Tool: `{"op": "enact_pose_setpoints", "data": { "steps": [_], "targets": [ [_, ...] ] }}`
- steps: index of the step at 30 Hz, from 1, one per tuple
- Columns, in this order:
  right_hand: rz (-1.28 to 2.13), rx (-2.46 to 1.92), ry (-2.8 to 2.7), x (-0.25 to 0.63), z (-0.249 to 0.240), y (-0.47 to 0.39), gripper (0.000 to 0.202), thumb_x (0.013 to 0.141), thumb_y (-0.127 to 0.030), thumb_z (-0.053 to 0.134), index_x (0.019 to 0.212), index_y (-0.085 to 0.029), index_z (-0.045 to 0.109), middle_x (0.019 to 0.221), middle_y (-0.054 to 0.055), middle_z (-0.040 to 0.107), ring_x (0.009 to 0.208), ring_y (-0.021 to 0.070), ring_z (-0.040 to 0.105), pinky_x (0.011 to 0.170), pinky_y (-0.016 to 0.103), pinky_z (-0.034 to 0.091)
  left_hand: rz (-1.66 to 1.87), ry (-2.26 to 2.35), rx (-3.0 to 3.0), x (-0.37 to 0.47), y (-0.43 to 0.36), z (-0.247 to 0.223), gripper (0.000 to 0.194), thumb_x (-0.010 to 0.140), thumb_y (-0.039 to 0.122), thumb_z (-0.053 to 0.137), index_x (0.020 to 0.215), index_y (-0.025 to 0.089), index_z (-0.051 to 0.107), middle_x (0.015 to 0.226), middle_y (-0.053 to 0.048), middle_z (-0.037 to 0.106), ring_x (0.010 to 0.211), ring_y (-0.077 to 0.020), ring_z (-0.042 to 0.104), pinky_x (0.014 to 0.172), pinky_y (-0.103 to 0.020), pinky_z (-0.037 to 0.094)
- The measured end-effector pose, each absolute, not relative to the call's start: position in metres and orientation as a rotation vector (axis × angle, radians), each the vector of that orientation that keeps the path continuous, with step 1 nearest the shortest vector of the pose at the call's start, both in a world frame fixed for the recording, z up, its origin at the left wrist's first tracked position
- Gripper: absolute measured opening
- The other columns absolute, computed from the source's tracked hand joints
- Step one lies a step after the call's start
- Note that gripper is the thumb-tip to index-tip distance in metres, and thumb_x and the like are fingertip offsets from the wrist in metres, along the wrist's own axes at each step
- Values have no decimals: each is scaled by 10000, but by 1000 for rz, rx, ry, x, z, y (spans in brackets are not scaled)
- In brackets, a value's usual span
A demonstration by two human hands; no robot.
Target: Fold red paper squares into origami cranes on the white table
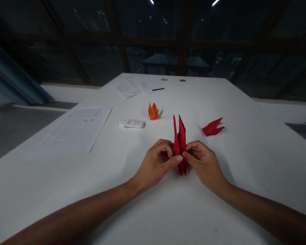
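Both my hands pinch one folded red paper piece (pixel 180 141), an origami shape held upright just above the white table (pixel 153 204) or touching it; I cannot tell which. Its two long points stick up and lie a little apart. My left hand (pixel 159 161) grips it from the left, thumb across the near side. From the right, my right hand (pixel 204 161) holds it between thumb and curled fingers. Farther right lies another red origami piece (pixel 213 127) with several points. A small orange origami piece (pixel 153 111) stands beyond my left hand.
Left of the orange piece lies a white oval correction-tape-like item (pixel 132 123). A printed sheet (pixel 76 127) covers the table's left side. More papers (pixel 132 85) and a dark strip (pixel 158 89) lie at the back, near two round table holes (pixel 182 80).
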State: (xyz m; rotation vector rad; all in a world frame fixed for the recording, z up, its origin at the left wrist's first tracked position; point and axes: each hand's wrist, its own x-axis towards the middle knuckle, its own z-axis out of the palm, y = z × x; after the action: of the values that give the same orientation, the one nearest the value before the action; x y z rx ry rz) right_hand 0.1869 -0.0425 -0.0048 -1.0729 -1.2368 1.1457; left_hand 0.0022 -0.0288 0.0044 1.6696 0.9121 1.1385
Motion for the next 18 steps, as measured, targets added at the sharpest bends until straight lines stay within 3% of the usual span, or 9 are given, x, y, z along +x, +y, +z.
{"op": "enact_pose_setpoints", "data": {
  "steps": [9, 18],
  "targets": [
    [1271, -989, -1259, 185, -7, -47, 176, 859, -317, 767, 857, -221, 619, 807, -23, 655, 728, 127, 591, 680, 251, 480, 1050, 869, 1663, 1, -31, 6, 242, 968, 329, 618, 793, 164, 587, 1130, -87, 652, 981, -174, 629, 855, -304, 496],
    [1380, -918, -1192, 188, -11, -46, 148, 899, -345, 740, 868, -232, 650, 823, -18, 627, 748, 142, 546, 710, 281, 448, 1044, 840, 1486, 0, -28, 7, 188, 920, 308, 673, 846, 146, 615, 1011, -68, 635, 879, -157, 600, 775, -282, 470]
  ]
}}
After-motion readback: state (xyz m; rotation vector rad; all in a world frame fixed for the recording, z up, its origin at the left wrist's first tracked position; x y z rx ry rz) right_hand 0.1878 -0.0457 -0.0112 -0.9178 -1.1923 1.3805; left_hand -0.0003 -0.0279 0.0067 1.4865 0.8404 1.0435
